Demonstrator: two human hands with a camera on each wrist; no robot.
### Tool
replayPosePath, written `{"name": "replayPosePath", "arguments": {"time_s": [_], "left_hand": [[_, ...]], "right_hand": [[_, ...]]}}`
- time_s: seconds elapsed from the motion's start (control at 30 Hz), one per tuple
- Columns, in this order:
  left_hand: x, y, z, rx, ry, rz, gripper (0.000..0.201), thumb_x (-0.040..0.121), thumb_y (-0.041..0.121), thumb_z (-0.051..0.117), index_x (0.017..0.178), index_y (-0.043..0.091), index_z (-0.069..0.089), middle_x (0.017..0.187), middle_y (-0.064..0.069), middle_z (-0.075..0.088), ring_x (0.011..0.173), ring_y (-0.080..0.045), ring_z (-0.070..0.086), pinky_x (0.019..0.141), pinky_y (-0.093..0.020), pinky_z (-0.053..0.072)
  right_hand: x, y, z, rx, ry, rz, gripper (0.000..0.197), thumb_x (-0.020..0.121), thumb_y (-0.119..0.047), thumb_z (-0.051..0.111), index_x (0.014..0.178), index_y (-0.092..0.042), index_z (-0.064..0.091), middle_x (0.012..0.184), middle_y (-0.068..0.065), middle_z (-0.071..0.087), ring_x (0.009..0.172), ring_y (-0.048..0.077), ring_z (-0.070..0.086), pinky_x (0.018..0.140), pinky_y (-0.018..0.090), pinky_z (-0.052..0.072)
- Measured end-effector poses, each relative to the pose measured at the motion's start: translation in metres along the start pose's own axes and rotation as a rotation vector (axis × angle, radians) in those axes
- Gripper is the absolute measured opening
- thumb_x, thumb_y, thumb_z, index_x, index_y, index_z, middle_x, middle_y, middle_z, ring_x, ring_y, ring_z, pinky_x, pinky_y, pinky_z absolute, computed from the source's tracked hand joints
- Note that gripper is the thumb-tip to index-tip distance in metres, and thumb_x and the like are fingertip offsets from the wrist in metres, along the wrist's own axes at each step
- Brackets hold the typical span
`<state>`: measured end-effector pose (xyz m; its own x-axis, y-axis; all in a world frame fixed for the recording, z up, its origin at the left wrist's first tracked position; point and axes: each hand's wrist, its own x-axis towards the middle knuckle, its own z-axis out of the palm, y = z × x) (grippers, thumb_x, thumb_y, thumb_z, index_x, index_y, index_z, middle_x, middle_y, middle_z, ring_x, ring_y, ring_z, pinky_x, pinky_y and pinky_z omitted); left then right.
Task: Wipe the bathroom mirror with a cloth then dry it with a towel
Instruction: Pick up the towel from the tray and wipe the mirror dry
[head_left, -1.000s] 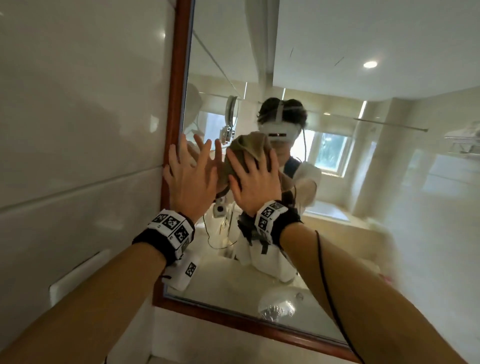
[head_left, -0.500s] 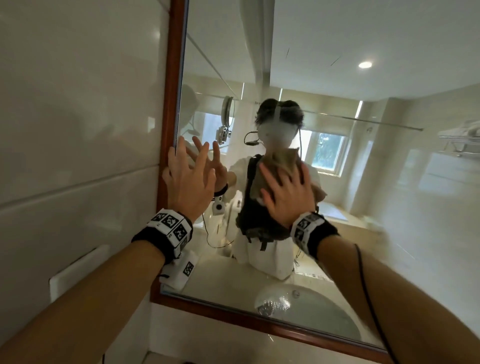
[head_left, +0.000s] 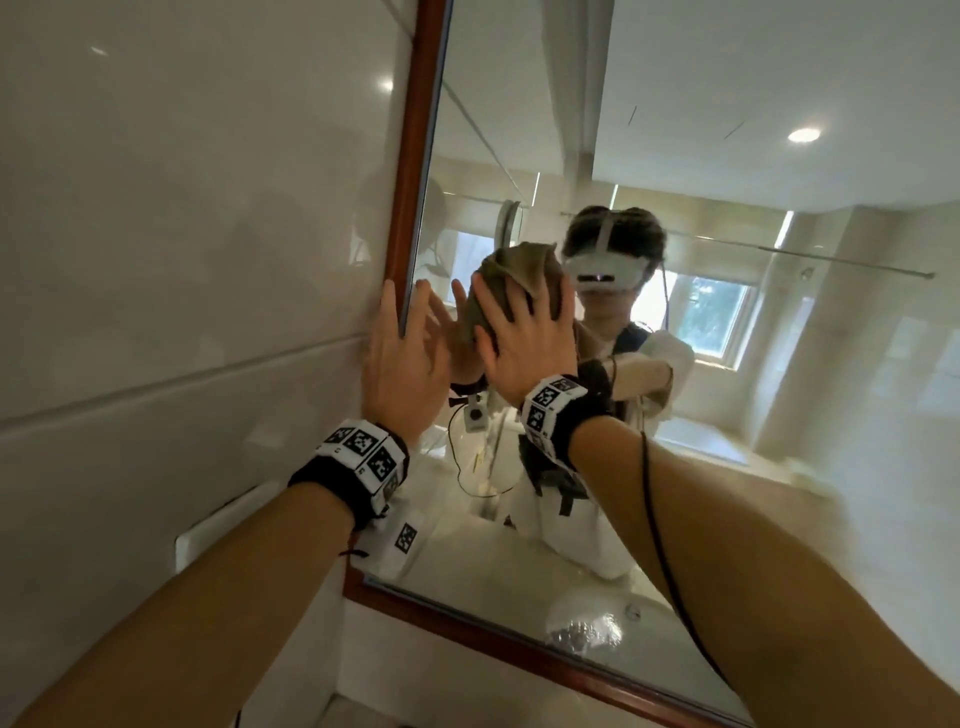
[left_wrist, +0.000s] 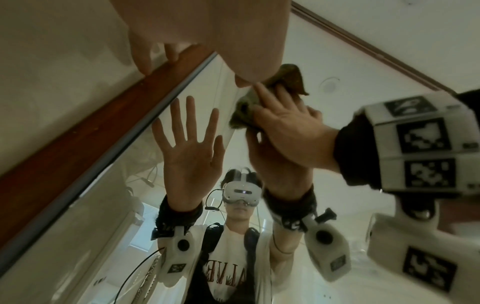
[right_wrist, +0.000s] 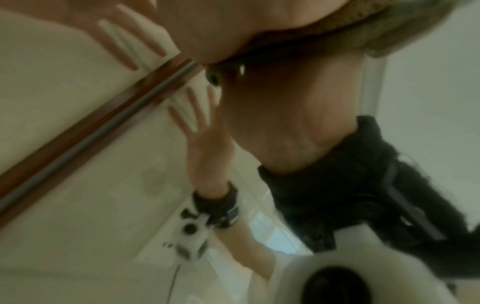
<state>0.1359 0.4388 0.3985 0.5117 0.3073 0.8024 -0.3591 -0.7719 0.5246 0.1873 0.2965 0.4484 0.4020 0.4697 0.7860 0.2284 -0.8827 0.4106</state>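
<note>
The bathroom mirror (head_left: 727, 426) has a reddish wooden frame (head_left: 415, 156). My right hand (head_left: 524, 332) presses a crumpled olive-brown cloth (head_left: 524, 270) flat against the glass, fingers spread over it, close to the mirror's left side. My left hand (head_left: 405, 353) lies open just left of it, fingers straight, its palm on the glass by the frame's left upright. The left wrist view shows the right hand (left_wrist: 285, 127) on the cloth (left_wrist: 288, 76). The right wrist view is blurred, with the cloth (right_wrist: 405, 26) under the palm. No towel is in view.
A glossy tiled wall (head_left: 182, 260) runs left of the mirror and carries a white wall plate (head_left: 208, 530). The frame's lower rail (head_left: 519, 644) crosses the bottom. A basin (head_left: 587, 623) and the person wearing a headset show only as reflections.
My right hand swept the cloth right and down across the glass, then back up and left beside the left hand. The left hand has stayed pressed near the frame.
</note>
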Motion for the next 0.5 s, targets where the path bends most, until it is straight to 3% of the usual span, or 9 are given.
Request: {"name": "replayPosePath", "arguments": {"time_s": [0.13, 0.27, 0.4, 0.5], "left_hand": [[-0.006, -0.007, -0.003, -0.01, -0.005, -0.002, 0.06, 0.1, 0.018, 0.047, 0.156, 0.023, 0.025, 0.165, -0.012, 0.012, 0.149, -0.029, 0.02, 0.116, -0.042, 0.027], [-0.01, -0.014, -0.006, 0.006, 0.001, 0.012, 0.062, 0.1, 0.016, 0.045, 0.157, 0.026, 0.022, 0.165, -0.009, 0.013, 0.15, -0.025, 0.018, 0.117, -0.035, 0.023], [-0.006, -0.013, -0.009, -0.018, 0.023, -0.001, 0.058, 0.103, 0.016, 0.041, 0.157, 0.024, 0.022, 0.165, -0.007, 0.014, 0.15, -0.022, 0.019, 0.112, -0.025, 0.018], [-0.002, -0.008, -0.008, -0.074, 0.052, -0.012, 0.053, 0.106, 0.021, 0.038, 0.156, 0.023, 0.024, 0.165, -0.005, 0.015, 0.15, -0.019, 0.018, 0.111, -0.021, 0.015]], "right_hand": [[-0.047, -0.042, 0.032, 0.052, -0.149, -0.199, 0.059, 0.094, -0.05, 0.036, 0.15, -0.034, 0.024, 0.157, -0.001, 0.025, 0.147, 0.031, 0.007, 0.116, 0.056, -0.006], [-0.084, -0.051, 0.053, 0.051, -0.262, -0.34, 0.056, 0.094, -0.048, 0.041, 0.147, -0.032, 0.031, 0.154, -0.001, 0.032, 0.146, 0.031, 0.011, 0.118, 0.053, -0.002], [-0.069, -0.046, 0.049, 0.029, -0.244, -0.4, 0.059, 0.093, -0.051, 0.041, 0.148, -0.035, 0.029, 0.156, -0.001, 0.027, 0.146, 0.03, 0.009, 0.118, 0.052, -0.001], [-0.036, -0.039, 0.035, 0.025, -0.163, -0.36, 0.057, 0.092, -0.052, 0.039, 0.147, -0.035, 0.03, 0.157, -0.001, 0.026, 0.147, 0.029, 0.008, 0.118, 0.052, 0.001]]}}
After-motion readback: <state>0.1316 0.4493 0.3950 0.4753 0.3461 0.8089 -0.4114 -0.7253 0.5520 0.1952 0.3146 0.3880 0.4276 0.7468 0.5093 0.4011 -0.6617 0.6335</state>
